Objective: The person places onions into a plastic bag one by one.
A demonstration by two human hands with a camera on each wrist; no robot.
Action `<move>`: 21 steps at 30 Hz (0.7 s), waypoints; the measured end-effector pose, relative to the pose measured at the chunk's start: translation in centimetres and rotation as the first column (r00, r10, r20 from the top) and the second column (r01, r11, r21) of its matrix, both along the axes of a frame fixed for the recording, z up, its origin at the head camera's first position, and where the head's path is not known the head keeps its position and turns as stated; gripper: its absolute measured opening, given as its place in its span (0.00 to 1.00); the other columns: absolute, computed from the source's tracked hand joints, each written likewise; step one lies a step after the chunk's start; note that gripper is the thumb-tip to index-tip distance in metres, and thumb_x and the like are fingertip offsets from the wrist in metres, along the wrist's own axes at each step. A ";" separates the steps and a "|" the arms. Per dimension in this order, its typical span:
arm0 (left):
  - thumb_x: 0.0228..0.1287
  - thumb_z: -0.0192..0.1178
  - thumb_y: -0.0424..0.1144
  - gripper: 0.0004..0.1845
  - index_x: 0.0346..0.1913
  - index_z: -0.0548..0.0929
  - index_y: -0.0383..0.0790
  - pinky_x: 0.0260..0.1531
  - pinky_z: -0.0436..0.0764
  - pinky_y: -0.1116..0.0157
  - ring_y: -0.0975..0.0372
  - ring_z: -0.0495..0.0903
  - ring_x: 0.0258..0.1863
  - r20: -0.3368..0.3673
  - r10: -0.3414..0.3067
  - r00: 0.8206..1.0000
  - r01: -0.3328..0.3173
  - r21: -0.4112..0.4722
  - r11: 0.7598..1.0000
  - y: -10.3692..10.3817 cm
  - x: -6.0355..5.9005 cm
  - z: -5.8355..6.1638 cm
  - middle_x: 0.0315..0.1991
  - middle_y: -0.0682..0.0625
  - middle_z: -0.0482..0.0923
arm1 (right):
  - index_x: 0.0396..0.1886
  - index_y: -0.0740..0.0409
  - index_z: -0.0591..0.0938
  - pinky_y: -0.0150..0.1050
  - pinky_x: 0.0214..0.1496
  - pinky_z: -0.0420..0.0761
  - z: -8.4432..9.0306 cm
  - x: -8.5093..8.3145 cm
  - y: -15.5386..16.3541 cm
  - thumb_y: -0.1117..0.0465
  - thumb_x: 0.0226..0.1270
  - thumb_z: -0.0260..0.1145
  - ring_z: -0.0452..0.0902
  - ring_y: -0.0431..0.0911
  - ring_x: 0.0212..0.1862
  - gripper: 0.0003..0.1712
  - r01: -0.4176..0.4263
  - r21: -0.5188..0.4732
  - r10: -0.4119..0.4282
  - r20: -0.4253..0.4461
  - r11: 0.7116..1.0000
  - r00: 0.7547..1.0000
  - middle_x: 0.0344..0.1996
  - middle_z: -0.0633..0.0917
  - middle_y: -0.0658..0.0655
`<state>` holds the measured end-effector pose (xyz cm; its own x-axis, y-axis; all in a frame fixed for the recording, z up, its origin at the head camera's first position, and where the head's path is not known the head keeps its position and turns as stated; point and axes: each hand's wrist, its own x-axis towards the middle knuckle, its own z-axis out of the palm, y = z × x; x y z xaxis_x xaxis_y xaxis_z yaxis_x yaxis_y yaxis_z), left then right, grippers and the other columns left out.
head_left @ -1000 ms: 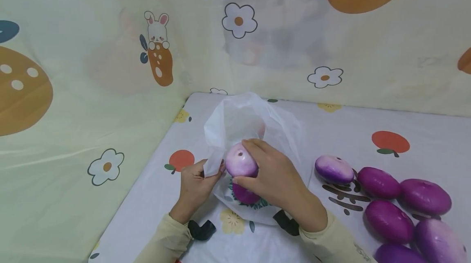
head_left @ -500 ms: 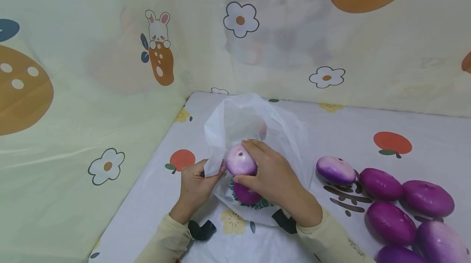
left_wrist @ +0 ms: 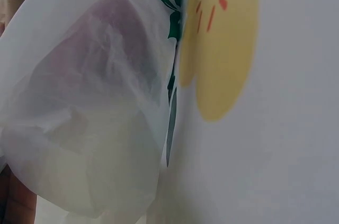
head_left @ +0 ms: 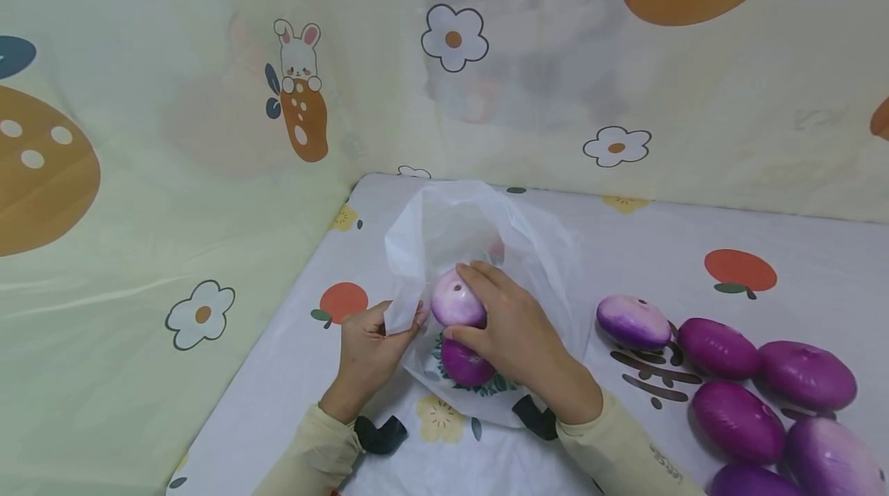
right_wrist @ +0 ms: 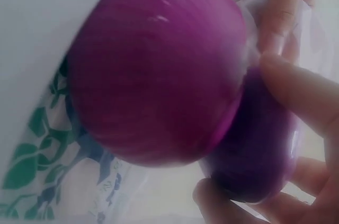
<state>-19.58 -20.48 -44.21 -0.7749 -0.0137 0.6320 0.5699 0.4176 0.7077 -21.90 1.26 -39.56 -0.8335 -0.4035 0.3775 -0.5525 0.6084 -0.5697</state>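
Fingers of the right hand (head_left: 517, 334) curl around a smooth, rounded purple onion (head_left: 458, 300) at the mouth of a thin, crinkled white bag (head_left: 479, 230); the left hand (head_left: 364, 349) pinches the bag's edge on the worktop (head_left: 694, 234).

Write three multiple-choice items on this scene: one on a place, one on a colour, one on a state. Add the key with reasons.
1. Where do the loose onions lie?
A. to the person's right of the bag
B. to the left of the bag
C. behind the bag

2. What colour is the bag?
A. black
B. translucent white
C. red

3. What is the left hand doing?
A. lying flat on the table
B. gripping an onion
C. pinching the bag's edge

Key: 1 A, they cluster at the right on the cloth. 2 B, the onion in the right hand shows against thin white plastic. 3 C, its fingers close on the bag's rim.
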 end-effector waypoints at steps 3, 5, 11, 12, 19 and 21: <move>0.55 0.76 0.25 0.07 0.37 0.91 0.34 0.25 0.81 0.71 0.69 0.82 0.25 -0.004 -0.003 1.000 0.003 0.004 1.000 0.0 0.0 0.0 0.29 0.45 0.90 | 0.71 0.64 0.77 0.60 0.64 0.77 -0.1 -0.1 0.0 0.52 0.52 0.85 0.78 0.64 0.64 0.47 0.011 -0.002 -0.011 0.006 1.000 1.000 0.67 0.78 0.69; 0.55 0.77 0.25 0.07 0.37 0.91 0.33 0.26 0.82 0.72 0.68 0.82 0.26 -0.006 -0.003 1.000 0.003 0.000 1.000 -0.1 0.0 0.0 0.30 0.44 0.90 | 0.71 0.65 0.76 0.61 0.65 0.77 -0.3 -0.1 -0.1 0.53 0.53 0.85 0.77 0.64 0.65 0.47 0.018 0.000 -0.018 0.010 1.000 1.000 0.68 0.77 0.70; 0.55 0.77 0.25 0.08 0.39 0.91 0.33 0.28 0.82 0.72 0.68 0.82 0.27 -0.001 -0.003 1.000 0.003 0.001 1.000 0.0 0.1 0.2 0.31 0.44 0.90 | 0.71 0.67 0.75 0.60 0.65 0.77 -0.7 -0.3 -0.1 0.54 0.54 0.84 0.77 0.65 0.65 0.47 0.041 0.003 -0.041 0.016 0.999 0.999 0.68 0.76 0.71; 0.55 0.77 0.25 0.08 0.39 0.91 0.33 0.27 0.81 0.72 0.68 0.82 0.27 0.000 -0.003 1.000 0.003 0.001 1.000 0.0 0.1 0.2 0.31 0.44 0.90 | 0.71 0.67 0.75 0.60 0.65 0.76 -0.7 -0.3 -0.1 0.54 0.54 0.84 0.77 0.65 0.66 0.47 0.045 0.001 -0.045 0.019 0.999 0.999 0.68 0.76 0.71; 0.55 0.77 0.25 0.09 0.40 0.91 0.33 0.28 0.81 0.72 0.66 0.82 0.27 0.014 -0.009 1.000 0.009 0.002 1.000 0.0 0.2 0.2 0.32 0.44 0.91 | 0.71 0.66 0.75 0.61 0.65 0.77 -0.9 -0.4 -0.1 0.54 0.56 0.83 0.76 0.66 0.65 0.46 0.054 -0.002 -0.054 0.064 0.999 0.996 0.68 0.75 0.72; 0.55 0.77 0.25 0.09 0.40 0.91 0.33 0.27 0.81 0.72 0.65 0.81 0.27 0.012 -0.005 1.000 0.005 0.000 1.000 0.0 0.2 0.2 0.32 0.44 0.91 | 0.71 0.64 0.76 0.62 0.64 0.77 -0.9 -0.5 -0.1 0.54 0.57 0.82 0.77 0.66 0.65 0.44 0.049 -0.003 -0.049 0.073 0.999 0.996 0.68 0.76 0.72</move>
<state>-19.41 -20.50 -43.97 -0.7825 -0.0100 0.6226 0.5632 0.4149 0.7146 -22.36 1.17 -40.50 -0.8776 -0.3599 0.3166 -0.4789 0.6311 -0.6102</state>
